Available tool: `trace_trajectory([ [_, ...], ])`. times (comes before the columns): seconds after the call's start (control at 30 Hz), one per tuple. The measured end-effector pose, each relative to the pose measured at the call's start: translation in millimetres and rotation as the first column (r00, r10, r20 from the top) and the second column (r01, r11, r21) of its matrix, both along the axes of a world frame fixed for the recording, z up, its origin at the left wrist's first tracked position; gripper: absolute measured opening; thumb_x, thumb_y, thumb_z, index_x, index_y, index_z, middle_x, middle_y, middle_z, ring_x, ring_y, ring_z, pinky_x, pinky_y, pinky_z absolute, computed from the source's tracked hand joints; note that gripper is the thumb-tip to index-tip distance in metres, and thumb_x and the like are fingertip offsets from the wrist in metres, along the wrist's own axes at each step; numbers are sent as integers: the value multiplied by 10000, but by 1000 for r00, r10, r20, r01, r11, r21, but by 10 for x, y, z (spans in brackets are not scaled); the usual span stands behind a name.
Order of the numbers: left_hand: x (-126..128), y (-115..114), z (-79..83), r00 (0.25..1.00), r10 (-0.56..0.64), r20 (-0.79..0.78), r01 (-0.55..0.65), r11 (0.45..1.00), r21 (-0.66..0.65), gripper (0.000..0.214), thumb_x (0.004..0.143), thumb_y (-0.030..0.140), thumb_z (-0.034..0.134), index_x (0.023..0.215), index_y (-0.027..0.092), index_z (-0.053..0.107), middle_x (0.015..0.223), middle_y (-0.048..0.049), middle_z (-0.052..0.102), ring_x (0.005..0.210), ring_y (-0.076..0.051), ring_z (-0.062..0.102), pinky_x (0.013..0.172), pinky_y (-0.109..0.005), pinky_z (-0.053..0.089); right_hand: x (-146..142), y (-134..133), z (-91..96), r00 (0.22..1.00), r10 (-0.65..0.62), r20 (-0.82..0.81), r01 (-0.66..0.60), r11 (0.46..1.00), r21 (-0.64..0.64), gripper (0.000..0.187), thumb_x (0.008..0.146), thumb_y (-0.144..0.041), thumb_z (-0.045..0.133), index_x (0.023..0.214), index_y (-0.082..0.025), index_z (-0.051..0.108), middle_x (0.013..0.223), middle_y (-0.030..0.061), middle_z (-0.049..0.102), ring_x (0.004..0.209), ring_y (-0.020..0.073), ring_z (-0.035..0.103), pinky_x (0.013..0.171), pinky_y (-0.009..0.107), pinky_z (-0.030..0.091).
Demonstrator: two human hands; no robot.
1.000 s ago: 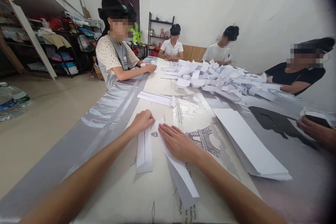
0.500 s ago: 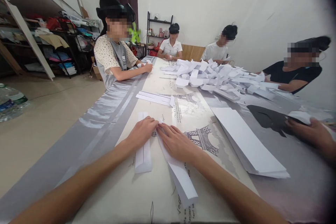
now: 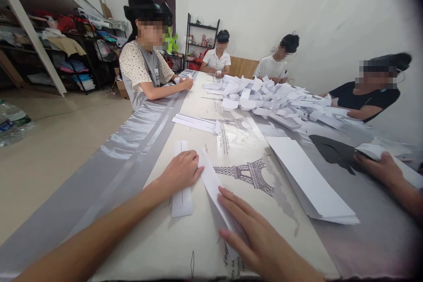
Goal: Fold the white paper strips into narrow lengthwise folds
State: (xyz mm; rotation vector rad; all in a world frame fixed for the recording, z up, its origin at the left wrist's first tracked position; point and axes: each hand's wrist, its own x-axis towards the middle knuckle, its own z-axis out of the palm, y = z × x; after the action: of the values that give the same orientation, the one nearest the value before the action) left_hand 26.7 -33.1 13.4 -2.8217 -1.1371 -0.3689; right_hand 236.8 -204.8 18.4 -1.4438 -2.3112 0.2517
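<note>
A folded white paper strip (image 3: 210, 175) lies slantwise on the table between my hands. My left hand (image 3: 183, 168) is closed, its thumb and fingertips pinching the strip's left edge near the far end. Fingers stretched out, my right hand (image 3: 253, 222) rests along the near half of the same strip and covers part of it. Beneath my left hand is another folded strip (image 3: 181, 205) with a dark line down its middle. Farther up the table lie several flat strips (image 3: 194, 123).
A stack of white paper (image 3: 313, 180) lies to the right, beside a dark flat object (image 3: 332, 152) near another person's hand (image 3: 385, 169). Behind it rises a large heap of folded papers (image 3: 274, 101). Several people sit around the table (image 3: 132, 246).
My right hand has slid along the strip toward me and to the right, its fingers now spread. My left hand stays near the far end, thumb now visible.
</note>
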Motion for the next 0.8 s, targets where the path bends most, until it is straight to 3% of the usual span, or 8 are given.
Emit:
trace_trajectory([
  [0.1, 24, -24, 13, 1000, 4, -29, -4, 1000, 2, 359, 1013, 433, 497, 992, 108, 646, 1009, -135, 656, 912, -275, 665, 800, -390, 510, -42, -244, -106, 998, 43, 37, -44, 998, 33, 786, 982, -340, 591, 1631, -193, 173, 1629, 123, 334, 1480, 298, 372, 1133, 448, 482],
  [0.17, 34, -50, 34, 998, 4, -58, -4, 1000, 9, 456, 1001, 528, 483, 976, 101, 642, 996, -138, 645, 891, -278, 659, 794, -395, 507, -76, -280, -180, 995, 64, 71, -69, 995, 68, 789, 979, -242, 564, 1637, -175, 134, 1636, 112, 318, 1510, 294, 305, 1152, 453, 456],
  [0.27, 28, -79, 59, 996, -4, -89, 5, 1000, 14, 541, 992, 601, 454, 1015, 90, 633, 1015, -143, 634, 899, -277, 650, 813, -393, 501, -106, -259, -233, 992, 72, 101, -84, 990, 114, 739, 967, -128, 502, 1628, -144, 172, 1640, 102, 309, 1525, 275, 265, 1167, 437, 436],
  [0.4, -6, -73, 39, 997, -14, -80, 15, 1000, 7, 554, 993, 626, 427, 1056, 109, 617, 1041, -139, 627, 928, -273, 644, 814, -376, 490, -116, -250, -206, 992, 74, 103, -88, 986, 140, 723, 954, -140, 530, 1614, -126, 234, 1628, 107, 335, 1513, 279, 295, 1154, 416, 455],
  [0.63, -66, -30, -31, 998, -50, 38, 50, 999, -13, 592, 986, 676, 372, 1089, 141, 605, 1084, -131, 624, 913, -268, 640, 788, -373, 482, -169, -261, -168, 989, 73, 130, -95, 981, 167, 776, 926, -88, 494, 1630, -150, 174, 1610, 98, 363, 1503, 299, 310, 1126, 450, 492],
  [0.8, -85, -39, -10, 998, -53, 34, 54, 997, -46, 565, 986, 657, 398, 1118, 142, 589, 1106, -126, 619, 947, -267, 639, 816, -367, 478, -214, -268, -182, 983, 50, 176, -89, 970, 225, 808, 883, -43, 450, 1629, -114, 147, 1606, 113, 359, 1487, 307, 342, 1125, 475, 487],
])
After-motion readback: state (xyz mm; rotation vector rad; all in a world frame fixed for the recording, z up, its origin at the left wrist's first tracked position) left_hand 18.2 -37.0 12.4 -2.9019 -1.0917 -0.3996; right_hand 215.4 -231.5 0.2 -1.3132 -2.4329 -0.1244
